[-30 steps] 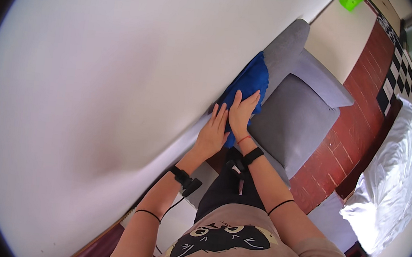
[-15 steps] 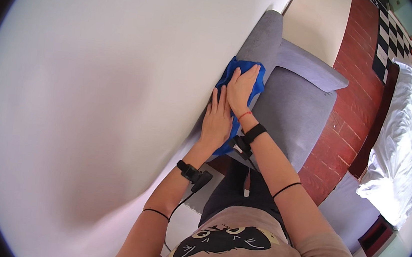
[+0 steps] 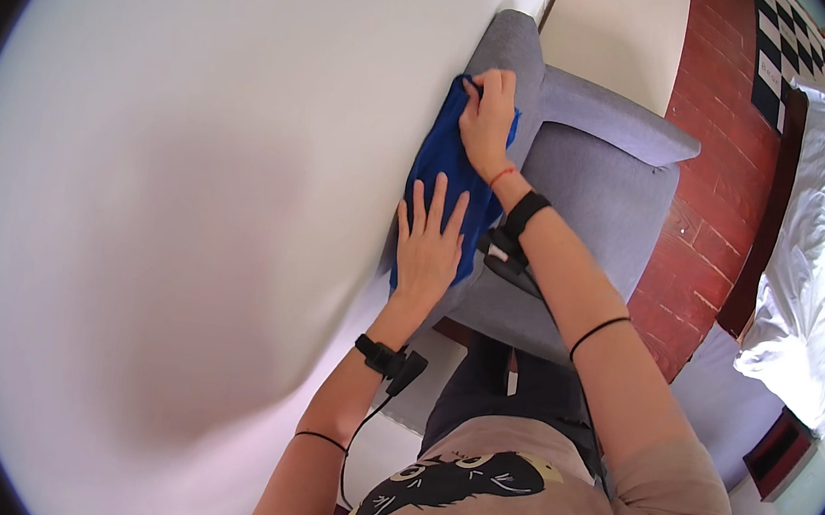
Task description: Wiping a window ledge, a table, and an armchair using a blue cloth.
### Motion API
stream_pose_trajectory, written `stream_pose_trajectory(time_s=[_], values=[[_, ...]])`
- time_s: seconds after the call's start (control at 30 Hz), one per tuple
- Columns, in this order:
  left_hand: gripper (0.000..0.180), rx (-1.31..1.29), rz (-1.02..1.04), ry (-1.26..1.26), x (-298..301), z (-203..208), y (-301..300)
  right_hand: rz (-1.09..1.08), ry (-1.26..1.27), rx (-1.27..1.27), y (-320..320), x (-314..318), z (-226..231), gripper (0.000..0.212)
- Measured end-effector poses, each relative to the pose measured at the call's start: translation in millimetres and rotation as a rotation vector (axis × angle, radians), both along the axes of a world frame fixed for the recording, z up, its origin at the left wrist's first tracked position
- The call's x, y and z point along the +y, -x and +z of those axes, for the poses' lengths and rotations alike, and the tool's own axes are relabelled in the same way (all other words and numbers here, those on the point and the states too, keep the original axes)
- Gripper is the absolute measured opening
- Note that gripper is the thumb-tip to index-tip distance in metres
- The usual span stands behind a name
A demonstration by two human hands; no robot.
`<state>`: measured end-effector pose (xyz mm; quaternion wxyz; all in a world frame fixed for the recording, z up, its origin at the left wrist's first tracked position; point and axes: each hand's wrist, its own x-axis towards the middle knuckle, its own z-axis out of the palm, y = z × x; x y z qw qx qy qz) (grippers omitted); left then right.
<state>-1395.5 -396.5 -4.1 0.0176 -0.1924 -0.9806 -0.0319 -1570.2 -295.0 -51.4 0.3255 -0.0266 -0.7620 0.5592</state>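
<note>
A blue cloth lies stretched along the top of the grey sofa's backrest, beside the white wall. My left hand rests flat on its near part with the fingers spread. At the far end, my right hand has its fingers curled and pinches the cloth's edge near the corner. Part of the cloth is hidden under both hands. Whether it is a garment or a plain piece of fabric I cannot tell.
Right of the backrest are the sofa's grey seat and armrest. The white wall runs close along the left. Beyond the red-brown floor stands a bed with white bedding. A black-and-white checkered mat lies at the far right.
The bunched cloth is now spread flatter and farther along the backrest. My right hand has moved away and closed on its far edge; my left hand's fingers have spread.
</note>
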Motion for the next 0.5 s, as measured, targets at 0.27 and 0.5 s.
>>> stream_pose_trajectory(time_s=[0.27, 0.5], values=[[0.069, -0.066, 0.042, -0.181, -2, 7, 20, 0.024, -0.017, 0.044, 11, 7, 2, 0.015], [0.071, -0.095, 0.048, -0.229, -2, 2, 14, -0.316, 0.005, 0.111, 67, 45, -12, 0.014]])
